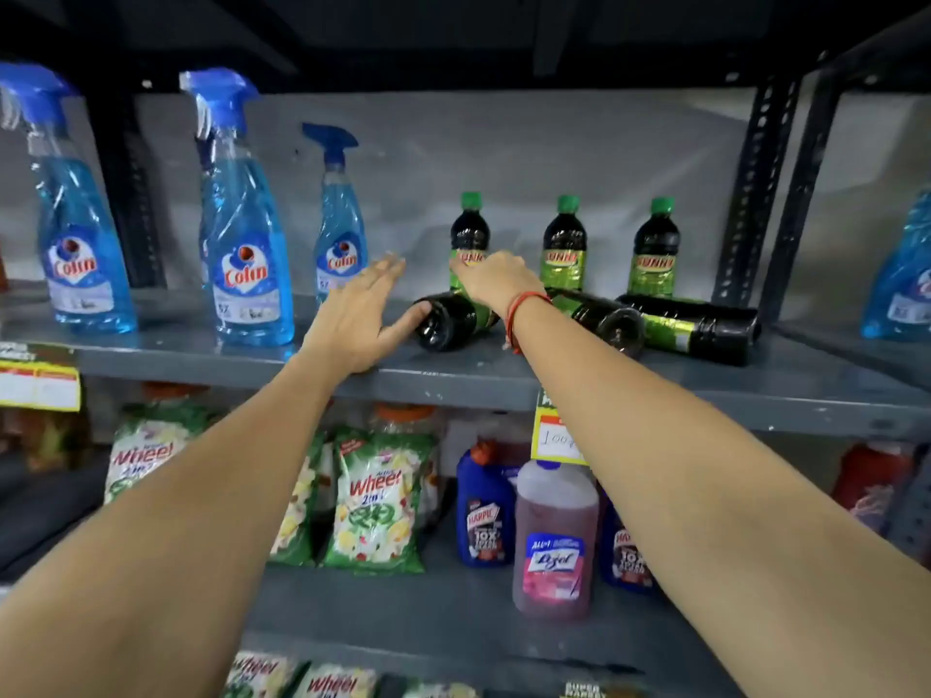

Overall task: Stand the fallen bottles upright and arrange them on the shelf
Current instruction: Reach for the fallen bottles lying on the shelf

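Note:
Three dark bottles with green labels lie on their sides on the grey shelf [211,352]: a left one [448,327], a middle one [607,322] and a right one [700,327]. Behind them three more stand upright with green caps, at left [469,229], centre [565,244] and right [655,249]. My left hand [352,314] is spread, its thumb touching the base of the left fallen bottle. My right hand [496,282] rests over the top of that same bottle; whether its fingers are wrapped around it is hidden.
Blue Colin spray bottles [247,234] stand on the same shelf to the left, another at the far right [902,279]. Black uprights [750,193] frame the bay. Below are Wheel detergent bags [375,501], Harpic and Lizol bottles [554,541].

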The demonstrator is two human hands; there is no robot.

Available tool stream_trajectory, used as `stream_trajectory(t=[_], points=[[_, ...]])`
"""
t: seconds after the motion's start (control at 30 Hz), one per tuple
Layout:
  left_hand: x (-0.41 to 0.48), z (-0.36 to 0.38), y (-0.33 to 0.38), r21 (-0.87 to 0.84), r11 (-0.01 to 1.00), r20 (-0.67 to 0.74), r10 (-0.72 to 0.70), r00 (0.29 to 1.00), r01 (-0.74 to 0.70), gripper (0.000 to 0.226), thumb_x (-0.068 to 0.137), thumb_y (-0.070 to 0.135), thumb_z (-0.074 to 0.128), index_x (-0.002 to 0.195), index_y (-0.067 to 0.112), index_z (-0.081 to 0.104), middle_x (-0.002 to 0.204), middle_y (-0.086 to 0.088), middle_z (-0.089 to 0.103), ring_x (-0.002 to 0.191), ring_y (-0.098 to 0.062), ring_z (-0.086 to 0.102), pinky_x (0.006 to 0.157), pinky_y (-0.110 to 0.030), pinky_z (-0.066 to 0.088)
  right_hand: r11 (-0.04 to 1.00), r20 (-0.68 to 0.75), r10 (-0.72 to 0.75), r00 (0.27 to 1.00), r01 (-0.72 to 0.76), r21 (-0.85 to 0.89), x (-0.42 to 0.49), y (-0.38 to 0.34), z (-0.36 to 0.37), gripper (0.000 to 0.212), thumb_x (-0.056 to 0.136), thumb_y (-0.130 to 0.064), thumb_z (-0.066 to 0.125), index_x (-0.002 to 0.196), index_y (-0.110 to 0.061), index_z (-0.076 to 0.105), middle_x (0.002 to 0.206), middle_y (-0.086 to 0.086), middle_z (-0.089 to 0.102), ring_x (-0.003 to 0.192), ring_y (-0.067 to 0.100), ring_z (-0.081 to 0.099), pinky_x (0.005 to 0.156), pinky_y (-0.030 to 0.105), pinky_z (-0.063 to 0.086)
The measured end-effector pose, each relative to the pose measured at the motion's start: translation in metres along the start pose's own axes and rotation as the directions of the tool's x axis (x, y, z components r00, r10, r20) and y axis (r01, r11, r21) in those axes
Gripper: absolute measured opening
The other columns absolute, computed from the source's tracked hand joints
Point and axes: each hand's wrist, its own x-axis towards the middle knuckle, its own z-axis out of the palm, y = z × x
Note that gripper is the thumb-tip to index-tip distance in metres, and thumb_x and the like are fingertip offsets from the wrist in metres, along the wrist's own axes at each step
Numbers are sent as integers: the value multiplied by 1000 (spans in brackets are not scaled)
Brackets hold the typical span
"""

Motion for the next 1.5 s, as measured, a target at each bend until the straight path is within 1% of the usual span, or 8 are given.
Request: stream_trajectory(t=[0.1,0.17,0.3,0.57,0.77,1.03,1.3,1.5], points=[[-13,4,0,-45,999,49,3,999,-1,82,80,69,21,129,12,53,137,-13,51,123,-29,48,94,-42,40,993,62,111,992,-113,29,6,0,15,89,68,-74,54,131,-11,54,132,11,57,114,32,60,95,39,48],[-28,11,3,78,997,-66,22,998,-17,70,83,63,20,100,15,67,94,-16,71,87,-35,63,62,-38,44,985,129,154,980,-163,56,18,2,23,94,62,-75,56,132,-12,54,132,11,55,111,32,61,89,33,48],[-48,16,7,126,992,-238,13,971,18,52,88,42,28,71,13,68,54,-16,63,51,-36,58,48,-27,26,933,293,190,937,-266,244,21,-3,30,55,63,-60,64,95,-15,60,101,7,65,80,23,65,79,31,54],[-49,23,6,128,990,-268,-30,963,67,51,90,37,30,63,11,66,51,-9,61,47,-30,54,48,-26,25,689,442,190,877,-440,577,5,7,19,20,84,-27,65,77,-16,50,69,4,57,60,16,56,33,24,50],[-49,22,9,107,989,-267,-68,961,100,50,89,36,31,57,10,60,51,-9,60,48,-30,52,52,-27,25,573,372,164,914,-395,718,1,12,12,43,72,-30,74,105,-10,54,91,8,67,72,22,67,59,36,58],[-49,21,9,98,992,-282,-49,958,80,52,89,36,28,65,10,66,54,-7,63,49,-26,54,54,-26,25,884,-168,-68,983,138,446,11,5,2,71,64,-35,81,122,-12,46,112,4,58,94,19,53,82,28,42],[-49,23,8,75,994,-299,-56,952,82,51,88,36,30,68,10,68,57,-5,66,50,-24,57,54,-26,32,911,-45,-70,996,83,403,18,18,38,81,62,-36,83,126,-11,40,120,9,59,106,27,58,93,41,48],[-50,24,10,57,994,-303,-71,950,92,49,89,35,32,72,10,70,63,-4,69,54,-22,60,58,-29,39,714,305,-39,952,-187,675,25,23,38,27,68,-15,73,91,-17,59,96,5,66,102,24,61,83,30,47]])
